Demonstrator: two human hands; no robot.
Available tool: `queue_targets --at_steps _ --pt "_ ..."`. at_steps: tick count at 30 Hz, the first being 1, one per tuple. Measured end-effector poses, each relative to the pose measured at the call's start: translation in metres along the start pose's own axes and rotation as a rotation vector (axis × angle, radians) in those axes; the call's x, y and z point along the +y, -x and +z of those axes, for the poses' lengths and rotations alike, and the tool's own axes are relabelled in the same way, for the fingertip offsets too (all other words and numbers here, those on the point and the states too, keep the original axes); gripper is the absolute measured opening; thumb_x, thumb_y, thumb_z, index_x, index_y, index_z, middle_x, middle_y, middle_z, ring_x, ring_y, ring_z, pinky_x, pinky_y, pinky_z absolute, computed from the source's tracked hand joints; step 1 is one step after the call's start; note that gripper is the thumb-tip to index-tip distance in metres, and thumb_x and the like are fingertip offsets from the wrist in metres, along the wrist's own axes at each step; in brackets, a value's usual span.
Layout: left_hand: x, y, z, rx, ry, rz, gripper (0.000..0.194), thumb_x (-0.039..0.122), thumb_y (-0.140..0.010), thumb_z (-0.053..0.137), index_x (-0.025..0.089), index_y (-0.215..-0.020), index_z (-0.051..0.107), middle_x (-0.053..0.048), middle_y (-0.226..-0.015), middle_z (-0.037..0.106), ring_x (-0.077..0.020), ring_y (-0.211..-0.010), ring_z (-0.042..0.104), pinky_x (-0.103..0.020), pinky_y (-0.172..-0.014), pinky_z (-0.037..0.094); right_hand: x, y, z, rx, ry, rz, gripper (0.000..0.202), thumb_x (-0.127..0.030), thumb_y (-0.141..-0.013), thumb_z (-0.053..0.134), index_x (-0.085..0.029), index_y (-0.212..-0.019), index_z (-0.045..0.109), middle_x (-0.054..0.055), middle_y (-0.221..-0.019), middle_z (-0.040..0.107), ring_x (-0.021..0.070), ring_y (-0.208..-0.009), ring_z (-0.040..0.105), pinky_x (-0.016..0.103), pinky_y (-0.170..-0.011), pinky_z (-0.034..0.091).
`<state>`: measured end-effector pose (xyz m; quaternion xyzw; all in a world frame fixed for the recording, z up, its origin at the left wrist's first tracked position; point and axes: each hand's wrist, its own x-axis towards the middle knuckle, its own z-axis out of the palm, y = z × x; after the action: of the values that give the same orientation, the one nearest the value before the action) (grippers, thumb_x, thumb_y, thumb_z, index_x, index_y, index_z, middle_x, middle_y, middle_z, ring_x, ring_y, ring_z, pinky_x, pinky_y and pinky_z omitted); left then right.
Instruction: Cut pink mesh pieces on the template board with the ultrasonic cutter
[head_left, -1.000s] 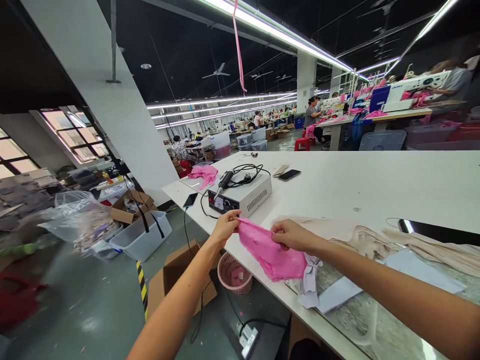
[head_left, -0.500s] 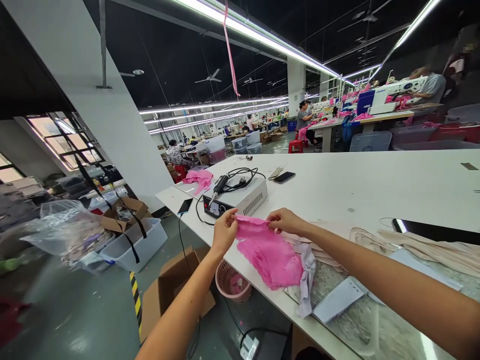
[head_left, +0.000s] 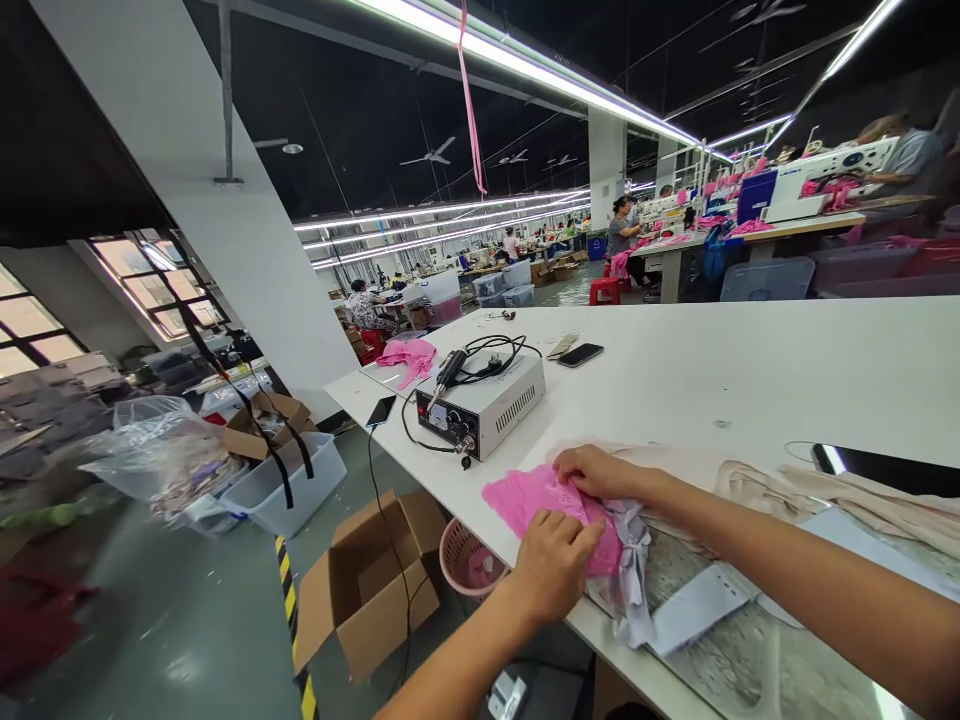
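Note:
A pink lace fabric [head_left: 517, 497] lies on the white table near its front edge. My left hand [head_left: 556, 560] is over the fabric's near side, its fingers curled and pressed against the cloth. Just beyond it, my right hand [head_left: 589, 470] has bent fingers pinching or pressing the upper part of the same fabric. A knotted pale grey cloth strip [head_left: 634, 570] hangs beside the pink fabric, to its right. Behind the hands stands a white control box [head_left: 502, 405] with a black handpiece and a coiled cable on top.
Phones [head_left: 580, 355] and a pink cloth [head_left: 407, 358] lie farther back. Beige fabric [head_left: 847, 490], a white card [head_left: 701, 605] and a black tablet are at the right. Below the front edge are a pink basket [head_left: 457, 560] and an open carton [head_left: 360, 590].
The pink fabric, held up between both hands before, now lies lower on the table. My left hand has moved right and toward me; my right hand has shifted slightly right and down.

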<state>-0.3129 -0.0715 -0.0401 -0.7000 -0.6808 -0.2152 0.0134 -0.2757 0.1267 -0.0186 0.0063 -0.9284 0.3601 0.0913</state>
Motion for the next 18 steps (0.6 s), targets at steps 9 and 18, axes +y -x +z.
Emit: queue_targets --at_steps 9,18 --pt "0.022 0.024 -0.027 0.259 0.263 -0.133 0.027 0.021 -0.089 0.053 0.024 -0.111 0.068 -0.010 -0.106 0.071 -0.0215 -0.097 0.066 -0.033 -0.086 0.052 -0.057 0.095 -0.045 0.376 -0.241 0.160 0.030 -0.041 -0.095 0.055 -0.015 -0.109 0.059 0.005 -0.097 0.064 0.0147 -0.077 0.063 0.033 -0.070 0.056" --pt "0.048 0.068 -0.027 0.560 0.407 -0.280 0.018 0.034 -0.079 0.062 0.034 -0.093 0.074 0.002 -0.096 0.074 -0.0217 -0.091 0.068 -0.031 -0.081 0.054 -0.174 0.246 -0.002 0.579 -0.345 0.313 0.038 -0.034 -0.098 0.028 -0.017 -0.107 0.061 0.006 -0.084 0.065 0.0106 -0.057 0.056 0.024 -0.055 0.047"
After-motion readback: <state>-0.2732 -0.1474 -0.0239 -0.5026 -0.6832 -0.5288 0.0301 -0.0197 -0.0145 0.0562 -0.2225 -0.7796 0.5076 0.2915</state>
